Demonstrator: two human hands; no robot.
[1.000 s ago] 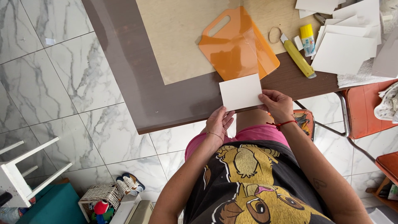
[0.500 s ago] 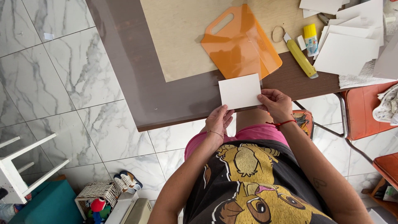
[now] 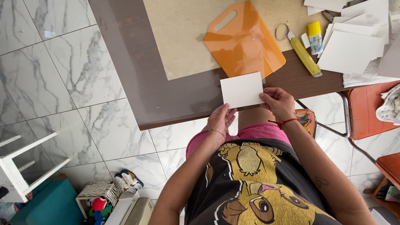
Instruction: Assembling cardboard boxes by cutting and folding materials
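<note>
I hold a small white rectangular card [image 3: 242, 89] over the near edge of a dark brown table [image 3: 141, 75]. My left hand [image 3: 221, 119] grips its lower left corner, fingers pinched under it. My right hand [image 3: 278, 101], with a red string at the wrist, pinches the card's right edge. Just beyond the card lies an orange translucent cutting board [image 3: 243, 41] on a pale wooden sheet [image 3: 183, 33].
A yellow utility knife [image 3: 306, 56], a glue stick [image 3: 315, 37], a rubber band [image 3: 282, 31] and stacked white cards [image 3: 352, 48] lie at the table's right. An orange chair [image 3: 366, 112] stands right; a white stool [image 3: 25, 166], basket [image 3: 98, 191] and shoes [image 3: 127, 180] sit on the marble floor.
Both hands and the card stay nearly still; the view has only shifted slightly.
</note>
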